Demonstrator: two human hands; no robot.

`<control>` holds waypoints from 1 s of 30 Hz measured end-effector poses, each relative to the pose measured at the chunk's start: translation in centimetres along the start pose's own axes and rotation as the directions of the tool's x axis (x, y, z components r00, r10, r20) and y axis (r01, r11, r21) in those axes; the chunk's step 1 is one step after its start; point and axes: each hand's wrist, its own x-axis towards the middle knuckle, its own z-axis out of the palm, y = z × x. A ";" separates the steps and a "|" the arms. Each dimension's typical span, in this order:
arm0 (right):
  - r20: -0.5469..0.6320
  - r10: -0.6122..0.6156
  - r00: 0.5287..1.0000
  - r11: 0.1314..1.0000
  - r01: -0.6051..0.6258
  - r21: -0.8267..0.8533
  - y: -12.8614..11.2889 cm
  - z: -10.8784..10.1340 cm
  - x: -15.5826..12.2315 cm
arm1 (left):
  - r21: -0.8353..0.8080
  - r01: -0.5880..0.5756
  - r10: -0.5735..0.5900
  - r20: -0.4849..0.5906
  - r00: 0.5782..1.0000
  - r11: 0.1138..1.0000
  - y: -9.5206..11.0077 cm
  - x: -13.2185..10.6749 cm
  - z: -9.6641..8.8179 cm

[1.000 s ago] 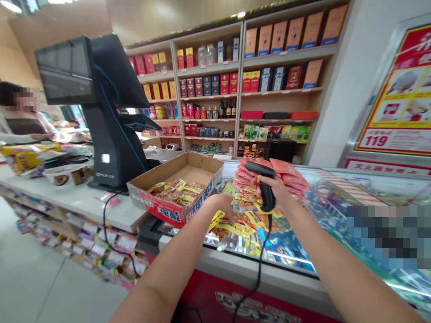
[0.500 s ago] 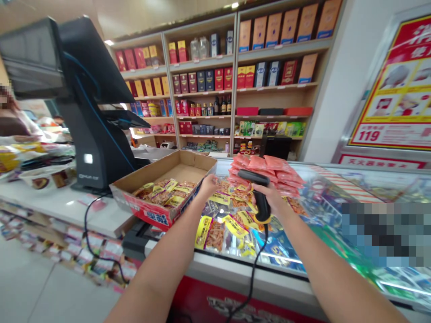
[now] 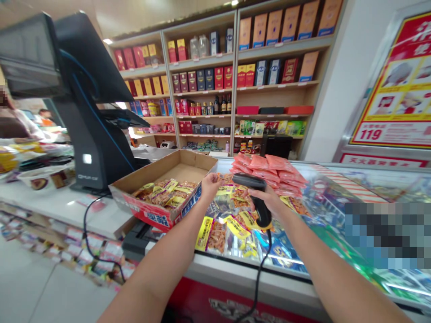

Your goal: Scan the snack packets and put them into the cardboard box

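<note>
My right hand (image 3: 269, 199) is wrapped round the handle of a black barcode scanner (image 3: 251, 181), whose head points left and whose cable hangs over the counter front. My left hand (image 3: 210, 185) is closed at the right rim of an open cardboard box (image 3: 151, 168), its fingertips pinching the edge of a snack packet (image 3: 225, 178). Several yellow-labelled snack packets (image 3: 215, 235) lie spread on the glass counter below both hands. More such packets (image 3: 168, 193) fill the bottom of the box. Behind the scanner rises a pile of pink packets (image 3: 272, 168).
A black cash register screen on a stand (image 3: 97, 130) stands left of the box. Its counter carries bowls and goods (image 3: 47, 175). The glass counter (image 3: 313, 179) runs to the right over more goods. Shelves of boxed bottles (image 3: 202, 80) line the back, and another person (image 3: 15, 121) is at far left.
My right hand has shifted the scanner slightly left and down, tilting its head differently. My left hand has moved a little right, by the same packet near the box rim.
</note>
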 end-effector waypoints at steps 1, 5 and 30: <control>-0.009 0.005 1.000 1.000 -0.005 -0.002 0.1 0.0 0.0 | -0.009 -0.011 0.011 -0.020 1.000 1.000 0.0 0.0 0.1; -0.030 0.013 0.999 1.000 -0.013 -0.008 0.2 0.1 0.0 | -0.034 -0.061 0.058 -0.080 0.995 0.998 -0.2 -0.1 0.3; -0.034 0.037 0.999 0.999 -0.037 -0.002 -0.5 1.0 -0.1 | 0.118 -0.073 0.095 -0.190 0.977 0.990 0.9 -1.1 0.9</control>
